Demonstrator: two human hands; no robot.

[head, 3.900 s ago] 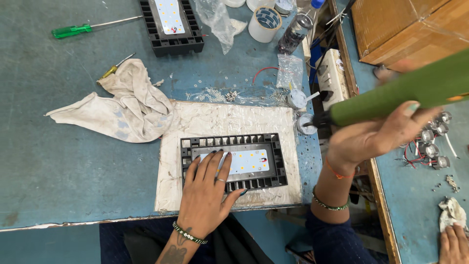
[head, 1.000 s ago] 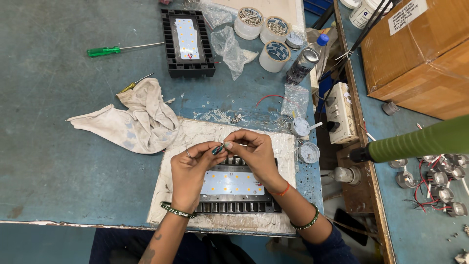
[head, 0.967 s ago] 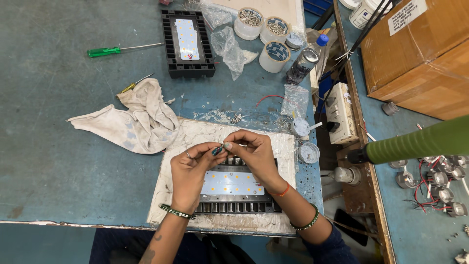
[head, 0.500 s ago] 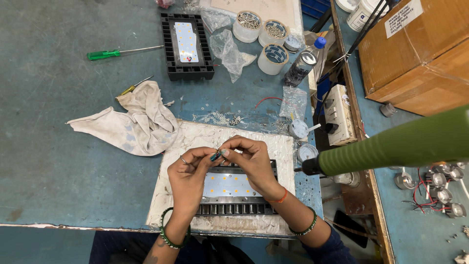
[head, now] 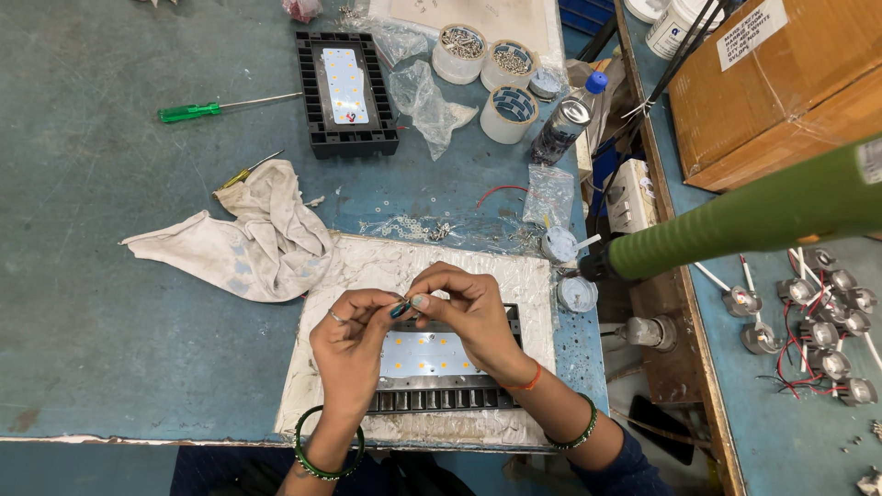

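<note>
I see my left hand [head: 354, 342] and right hand [head: 464, 308] meeting fingertip to fingertip above the light panel [head: 432, 363], both pinching one small dark part [head: 401, 310] between them; it is too small for me to tell what it is. The panel, a black finned frame with a white board of yellow dots, lies under my hands on a worn white mat [head: 386, 276] at the near edge of the blue-grey table [head: 92, 349]. Just left of the mat lies a crumpled rag [head: 253, 243] with a yellow-handled screwdriver [head: 246, 172] at its top edge. Farther off I see a second light panel [head: 346, 92], a green screwdriver [head: 220, 107] and tubs of screws [head: 459, 50]. A thick green pole [head: 753, 211] crosses at the right.
</note>
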